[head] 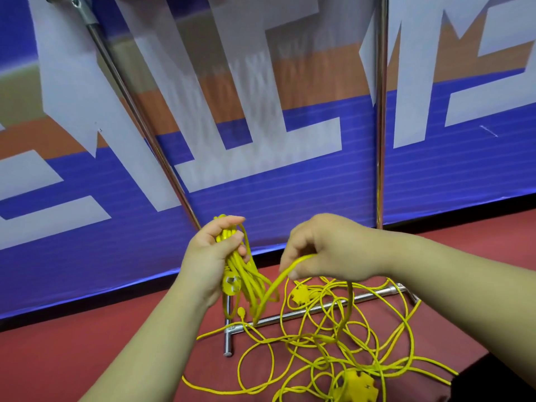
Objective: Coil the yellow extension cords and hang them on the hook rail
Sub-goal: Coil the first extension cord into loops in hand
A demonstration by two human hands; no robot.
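Note:
My left hand (214, 253) grips a bundle of yellow cord loops (246, 282), which hang down from the fist with a plug (230, 284) at its base. My right hand (322, 248) pinches a strand of the same yellow cord (278, 281) that runs down toward the floor. A loose tangle of yellow extension cord (333, 343) lies on the red floor below both hands. Two yellow socket blocks sit in it, one near the centre (301, 294) and one at the bottom (355, 385). No hooks are in view.
A metal rack stands in front of me: two upright poles (380, 140) (139, 117) and a base bar (319, 309) lying on the red floor (87, 343) under the cords. Behind it hangs a blue, orange and white banner (261, 184).

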